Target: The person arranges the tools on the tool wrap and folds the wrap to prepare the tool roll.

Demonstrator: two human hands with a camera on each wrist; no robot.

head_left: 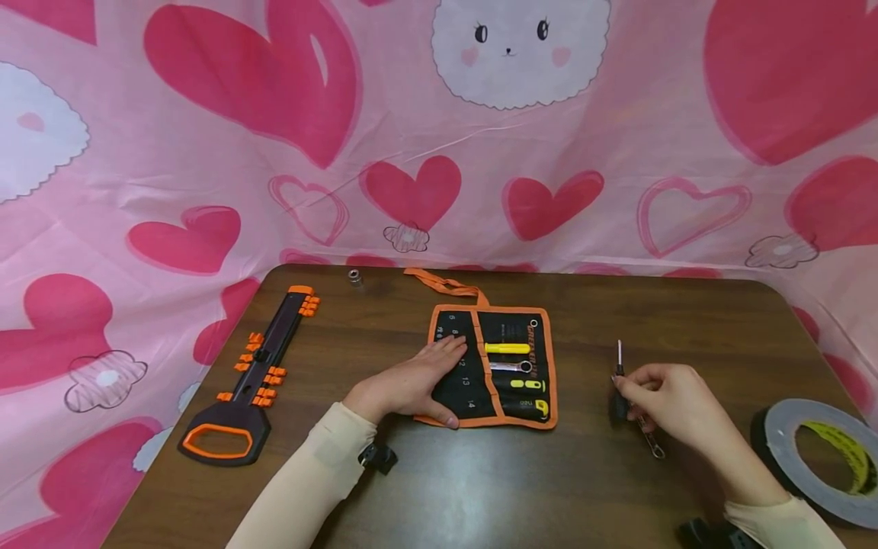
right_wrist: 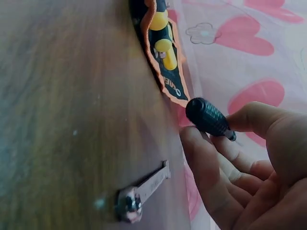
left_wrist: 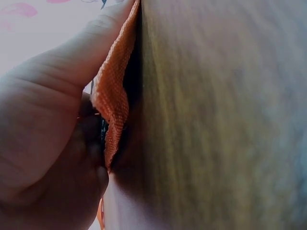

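A black tool pouch with orange trim [head_left: 449, 396] lies on the table, its left half printed with numbers. My left hand [head_left: 418, 377] rests on that half with fingers extended, the thumb at the near edge. In the left wrist view, the orange trim [left_wrist: 112, 96] is lifted a little beside the thumb. Between thumb and fingers, my right hand [head_left: 668, 396] pinches a small screwdriver [right_wrist: 207, 117] by its black handle, the shaft pointing away. Below this hand on the tabletop lies a combination wrench [right_wrist: 152, 184], partly covered by the hand in the head view.
In the pouch's right half sit a yellow-handled tool [head_left: 507, 348], a wrench [head_left: 511, 367] and other yellow pieces. A black and orange socket rail [head_left: 261, 374] lies at left, a metal socket [head_left: 354, 277] at the back. A grey tape roll [head_left: 782, 450] is at right.
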